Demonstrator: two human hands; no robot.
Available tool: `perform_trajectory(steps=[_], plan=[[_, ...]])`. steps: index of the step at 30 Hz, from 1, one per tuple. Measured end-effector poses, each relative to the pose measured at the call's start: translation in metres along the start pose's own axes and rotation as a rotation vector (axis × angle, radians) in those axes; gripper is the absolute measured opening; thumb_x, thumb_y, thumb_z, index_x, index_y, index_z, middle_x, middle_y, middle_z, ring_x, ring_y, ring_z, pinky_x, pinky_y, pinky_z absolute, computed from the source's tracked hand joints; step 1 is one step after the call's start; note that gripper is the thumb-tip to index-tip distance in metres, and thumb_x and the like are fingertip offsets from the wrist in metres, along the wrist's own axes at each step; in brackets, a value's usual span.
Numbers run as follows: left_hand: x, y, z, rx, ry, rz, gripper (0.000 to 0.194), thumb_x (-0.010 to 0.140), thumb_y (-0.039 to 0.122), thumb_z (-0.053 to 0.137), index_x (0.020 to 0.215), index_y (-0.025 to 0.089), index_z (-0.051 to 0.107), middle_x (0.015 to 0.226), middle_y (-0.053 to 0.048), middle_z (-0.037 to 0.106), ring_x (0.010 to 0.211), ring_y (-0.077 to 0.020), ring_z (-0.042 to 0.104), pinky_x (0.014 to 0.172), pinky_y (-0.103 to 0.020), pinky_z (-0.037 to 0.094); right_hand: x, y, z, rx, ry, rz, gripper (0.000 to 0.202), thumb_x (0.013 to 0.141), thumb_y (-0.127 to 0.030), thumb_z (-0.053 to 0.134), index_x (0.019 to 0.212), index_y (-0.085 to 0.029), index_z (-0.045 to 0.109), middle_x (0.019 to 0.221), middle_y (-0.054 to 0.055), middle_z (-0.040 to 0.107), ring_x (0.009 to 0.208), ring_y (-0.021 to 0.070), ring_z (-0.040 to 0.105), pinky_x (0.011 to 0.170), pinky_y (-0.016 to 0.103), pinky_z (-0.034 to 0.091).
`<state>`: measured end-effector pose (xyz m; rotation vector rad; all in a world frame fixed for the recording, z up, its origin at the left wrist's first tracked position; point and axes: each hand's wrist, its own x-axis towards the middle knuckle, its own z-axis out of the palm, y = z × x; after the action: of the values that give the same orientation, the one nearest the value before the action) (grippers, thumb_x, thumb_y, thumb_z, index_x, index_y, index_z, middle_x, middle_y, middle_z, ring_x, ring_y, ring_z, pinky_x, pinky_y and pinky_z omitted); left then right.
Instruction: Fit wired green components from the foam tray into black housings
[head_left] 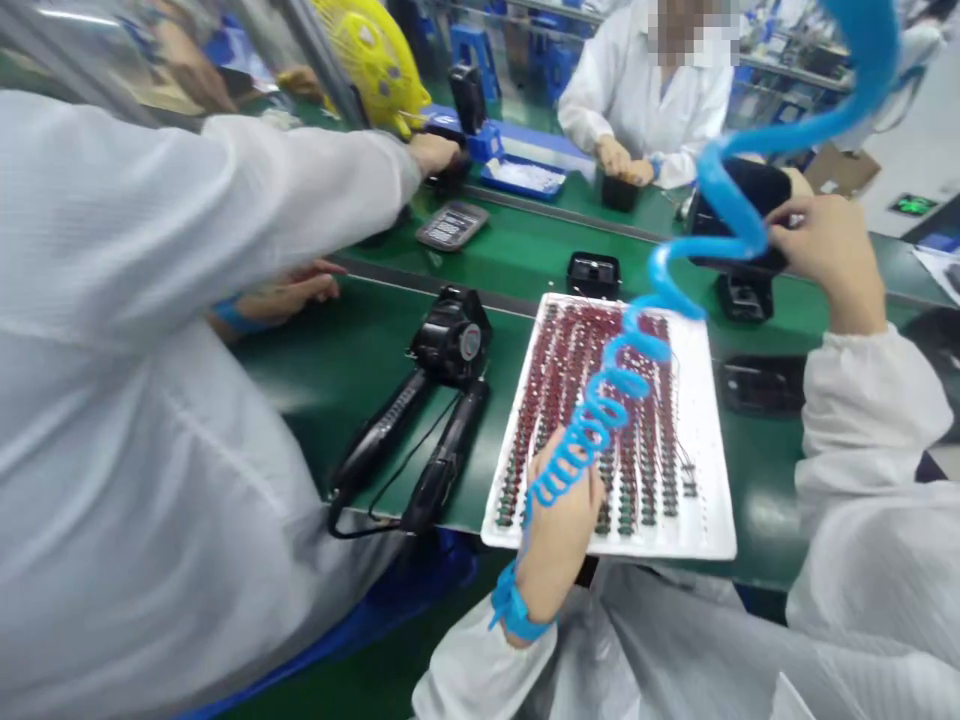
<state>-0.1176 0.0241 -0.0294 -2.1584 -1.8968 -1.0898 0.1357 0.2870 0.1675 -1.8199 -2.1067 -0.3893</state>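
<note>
We find the white tray (705, 430) of wired circuit boards (649, 490) on the near side of the desk (506, 370), with the left hand (562, 525) over its near edge. We cannot tell whether that hand's fingers hold a board, as the hand hides them. The right hand (836, 245), at far right, appears to have its fingers closed on the right edge of a black casing (765, 190). We judge the casing stiff, light and perhaps slick, best taken by its side edges; the boards look light and fragile, with soft wires, so we would lift each by the board edge. Count: one tray, one casing in hand, two small black housings (592, 272) beyond the tray, one flat black piece (765, 385) to its right, one black two-armed device (450, 345) to its left, and one coiled blue cord (600, 405) crossing in front of the tray. The boards are too many and too blurred for us to count.
</note>
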Motion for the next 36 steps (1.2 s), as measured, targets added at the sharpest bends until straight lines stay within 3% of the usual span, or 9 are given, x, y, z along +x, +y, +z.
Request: perform_trajectory(steps=[3,7,12,17,22,25,30,33,36], plan=[[0.001,-0.002,0.001,-0.056,0.039,-0.01,0.019,0.103,0.015,0.042,0.098,0.018,0.06,0.106,-0.013,0.07,0.126,-0.0307,0.063,0.103,-0.047,0.049,-0.121,0.025,-0.031,0.038,0.136,0.295,0.032,0.092,-0.018,0.055,0.109,-0.009,0.08,0.098,0.016,0.08,0.095,0.0223,0.073,0.089,0.035,0.043],[0.004,-0.01,0.004,-0.159,0.006,-0.036,0.018,0.103,0.02,0.039,0.094,0.021,0.055,0.093,-0.009,0.065,0.099,-0.0269,0.066,0.091,-0.044,0.048,-0.273,0.022,-0.032,0.024,0.203,0.542,0.033,0.089,-0.029,0.053,0.099,-0.016,0.082,0.075,0.01,0.075,0.067,0.0222,0.067,0.07,0.032,0.044],[0.008,-0.016,-0.001,-0.372,0.055,-0.107,0.015,0.103,0.032,0.039,0.094,0.024,0.048,0.085,-0.004,0.06,0.081,-0.021,0.061,0.081,-0.037,0.048,-0.381,0.016,0.003,0.194,0.116,0.672,0.037,0.089,-0.04,0.049,0.094,-0.02,0.08,0.068,0.007,0.073,0.063,0.0227,0.067,0.066,0.032,0.047],[0.001,0.01,-0.017,-0.524,0.357,-0.149,0.022,0.104,0.043,0.042,0.091,0.025,0.042,0.072,0.003,0.052,0.066,-0.0162,0.058,0.072,-0.034,0.049,-0.402,0.027,0.037,0.192,0.056,0.706,0.042,0.09,-0.037,0.043,0.096,-0.017,0.079,0.073,0.011,0.074,0.067,0.0246,0.067,0.071,0.034,0.047],[-0.029,0.052,-0.013,-0.554,0.287,-0.056,0.036,0.106,0.043,0.046,0.076,0.024,0.042,0.059,0.006,0.045,0.051,-0.0127,0.047,0.055,-0.029,0.039,-0.392,0.038,0.07,0.259,-0.025,0.715,0.041,0.092,-0.031,0.041,0.104,-0.013,0.077,0.087,0.016,0.075,0.082,0.0268,0.069,0.081,0.036,0.05],[-0.045,0.075,0.003,-0.583,0.199,0.044,0.034,0.109,0.045,0.04,0.084,0.024,0.049,0.064,0.004,0.052,0.053,-0.0122,0.05,0.054,-0.028,0.04,-0.384,0.043,0.081,0.349,-0.02,0.722,0.046,0.099,-0.034,0.037,0.118,-0.013,0.073,0.1,0.018,0.073,0.092,0.0275,0.068,0.088,0.039,0.051],[-0.054,0.104,0.022,-0.698,0.006,0.139,0.02,0.11,0.037,0.043,0.105,0.023,0.057,0.073,0.003,0.059,0.055,-0.0104,0.051,0.053,-0.025,0.039,-0.4,0.04,0.044,0.547,-0.025,0.694,0.057,0.103,-0.054,0.043,0.148,-0.023,0.057,0.129,0.017,0.06,0.09,0.0219,0.066,0.092,0.042,0.056],[-0.051,0.123,0.03,-0.825,-0.176,0.094,0.025,0.11,0.039,0.042,0.103,0.023,0.06,0.073,0.002,0.057,0.059,-0.0113,0.053,0.055,-0.025,0.041,-0.417,0.023,0.009,0.786,-0.119,0.456,0.049,0.098,-0.058,0.058,0.136,-0.028,0.067,0.127,0.011,0.065,0.079,0.0178,0.065,0.081,0.036,0.06],[-0.045,0.144,0.04,-0.898,-0.339,0.077,0.036,0.11,0.047,0.038,0.1,0.023,0.062,0.079,-0.001,0.061,0.067,-0.0136,0.057,0.061,-0.027,0.047,-0.424,0.002,-0.002,1.063,-0.187,0.249,0.036,0.093,-0.05,0.071,0.12,-0.027,0.074,0.107,0.006,0.076,0.081,0.019,0.071,0.08,0.033,0.062]])
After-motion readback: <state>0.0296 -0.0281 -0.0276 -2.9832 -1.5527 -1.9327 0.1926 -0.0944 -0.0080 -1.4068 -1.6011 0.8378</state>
